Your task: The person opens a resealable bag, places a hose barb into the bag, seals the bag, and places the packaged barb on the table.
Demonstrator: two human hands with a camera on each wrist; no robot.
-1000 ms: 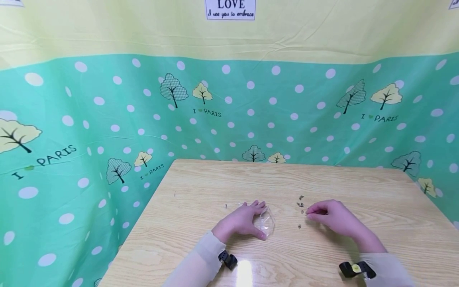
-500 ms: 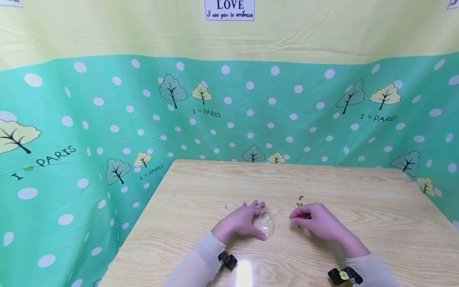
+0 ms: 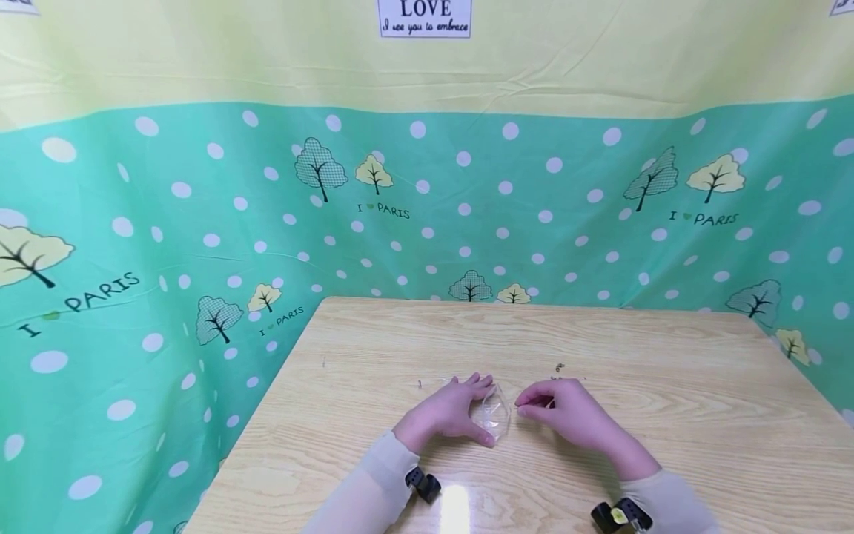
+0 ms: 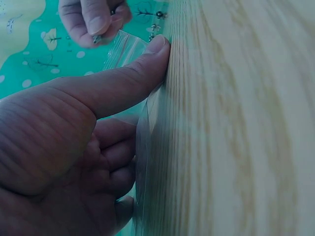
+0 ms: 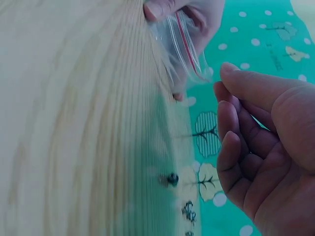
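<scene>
A clear plastic zip bag (image 3: 495, 417) lies on the wooden table, its red-striped seal (image 5: 186, 42) showing in the right wrist view. My left hand (image 3: 450, 414) holds the bag against the table, thumb on one side and fingers on the other. Just right of the bag's mouth, my right hand (image 3: 567, 409) pinches a tiny shiny metal piece (image 4: 97, 38) between thumb and fingertips. Its exact kind is too small to tell. Several similar metal pieces (image 5: 189, 212) lie loose on the table beyond the right hand, partly hidden by it in the head view.
The wooden table (image 3: 640, 348) reaches back to a green and yellow patterned curtain (image 3: 460, 193). A tiny object (image 3: 419, 384) lies left of the left hand. Black cameras (image 3: 423, 484) are strapped to both wrists.
My right hand has moved left from the loose metal pieces to beside the bag, a small piece in its fingertips. The left hand has stayed on the bag.
</scene>
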